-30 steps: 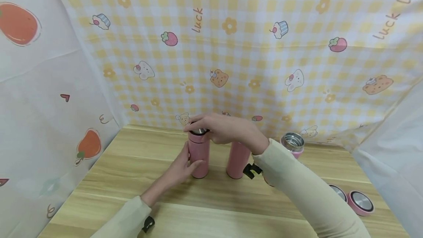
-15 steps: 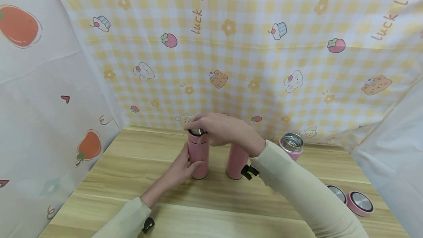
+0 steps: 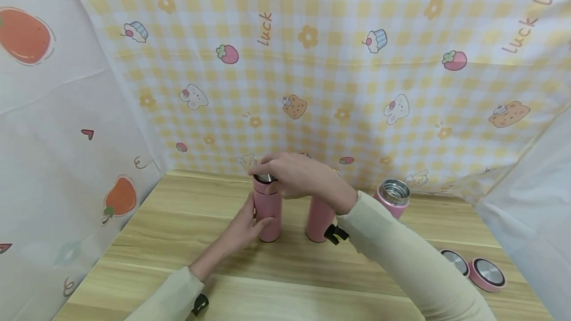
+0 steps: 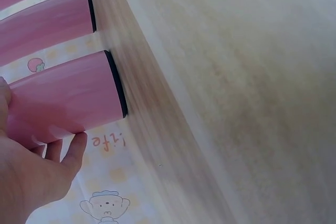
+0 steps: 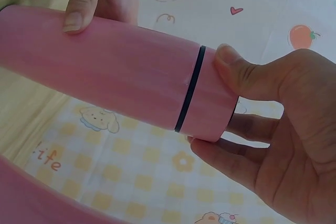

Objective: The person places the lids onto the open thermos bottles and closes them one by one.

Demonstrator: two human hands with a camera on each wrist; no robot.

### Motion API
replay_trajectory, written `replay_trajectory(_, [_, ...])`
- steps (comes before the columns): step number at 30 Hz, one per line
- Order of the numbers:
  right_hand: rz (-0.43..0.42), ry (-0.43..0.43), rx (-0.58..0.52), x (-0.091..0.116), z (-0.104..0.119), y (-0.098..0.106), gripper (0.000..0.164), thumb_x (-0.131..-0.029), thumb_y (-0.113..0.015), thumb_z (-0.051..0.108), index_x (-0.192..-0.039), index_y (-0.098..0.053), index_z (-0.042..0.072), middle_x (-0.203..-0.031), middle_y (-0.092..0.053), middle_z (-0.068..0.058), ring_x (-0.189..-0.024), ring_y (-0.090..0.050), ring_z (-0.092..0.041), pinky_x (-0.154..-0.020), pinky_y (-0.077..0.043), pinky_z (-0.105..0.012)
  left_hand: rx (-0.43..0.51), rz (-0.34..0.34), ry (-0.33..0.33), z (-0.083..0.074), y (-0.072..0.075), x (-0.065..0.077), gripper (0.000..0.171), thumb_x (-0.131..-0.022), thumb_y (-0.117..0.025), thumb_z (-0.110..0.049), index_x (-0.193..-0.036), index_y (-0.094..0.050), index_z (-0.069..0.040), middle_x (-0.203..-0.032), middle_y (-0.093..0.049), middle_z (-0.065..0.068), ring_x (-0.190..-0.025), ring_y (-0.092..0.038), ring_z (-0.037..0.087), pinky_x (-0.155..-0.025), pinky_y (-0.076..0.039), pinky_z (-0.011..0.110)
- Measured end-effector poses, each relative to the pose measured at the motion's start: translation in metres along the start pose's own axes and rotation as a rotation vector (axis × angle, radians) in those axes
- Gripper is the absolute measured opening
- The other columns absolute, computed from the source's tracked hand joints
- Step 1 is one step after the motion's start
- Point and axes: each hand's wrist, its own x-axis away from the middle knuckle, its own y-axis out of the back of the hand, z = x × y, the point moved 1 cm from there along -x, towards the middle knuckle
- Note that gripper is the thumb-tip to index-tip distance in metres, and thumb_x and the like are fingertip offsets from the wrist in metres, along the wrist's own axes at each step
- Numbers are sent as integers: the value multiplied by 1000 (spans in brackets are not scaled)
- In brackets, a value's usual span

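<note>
A pink thermos [image 3: 269, 214] stands upright on the wooden table, left of a second pink thermos [image 3: 318, 219]. My left hand [image 3: 244, 227] grips its body low down, with the thumb on the near side and the fingers round the back. At the top, my right hand [image 3: 299, 176] holds the pink lid [image 5: 214, 98], thumb on one side and fingertips on the other. A dark ring separates lid and body in the right wrist view. The lid's silver top shows partly under my right hand. My forearm covers much of the second thermos's upper part.
A third pink thermos [image 3: 394, 194] stands open at the right, its steel mouth bare. Two pink lids with silver tops, a near one [image 3: 488, 273] and one beside it [image 3: 456, 263], lie at the table's right. A patterned cloth [image 3: 312, 78] hangs behind the table [image 3: 223, 256].
My right hand has turned slightly on the lid, and its wrist and sleeve have shifted a little to the left. My left hand and the thermos have stayed in place.
</note>
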Motion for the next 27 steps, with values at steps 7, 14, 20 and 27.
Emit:
replay_trajectory(7, [-36,19,57,-1,2,-2,38,-97,-68,6,-133,-66,18,-122,-65,-5,-86,-61,-15,-71,-50,-26,-44,-27,-8,-2,0,1,71,-100,-67,-14,-155,-23,-8,-147,-43,12,-134,-46,27,-105,-44,50])
replay_trajectory(14, [-55,11,62,0,2,-5,42,-96,-65,1,-135,-65,18,-128,-64,-7,-96,-63,-17,-73,-51,-26,-67,-35,19,-3,1,2,69,-99,-68,-12,-153,-26,-7,-146,-45,12,-133,-47,27,-104,-45,49])
replay_trajectory(20, [-70,9,56,4,4,-6,52,-95,-59,-8,-141,-62,15,-127,-63,-8,-107,-63,-22,-78,-52,-28,-51,-30,42,-3,1,2,70,-100,-68,-18,-154,-25,-9,-147,-44,12,-135,-44,27,-105,-43,51])
replay_trajectory(27, [-96,70,147,10,3,-14,60,-91,-62,-10,-147,-54,10,-133,-57,-12,-98,-64,-26,-77,-52,-29,-32,-29,53,-3,1,2,69,-100,-68,-15,-154,-26,-7,-145,-45,12,-134,-46,27,-105,-44,50])
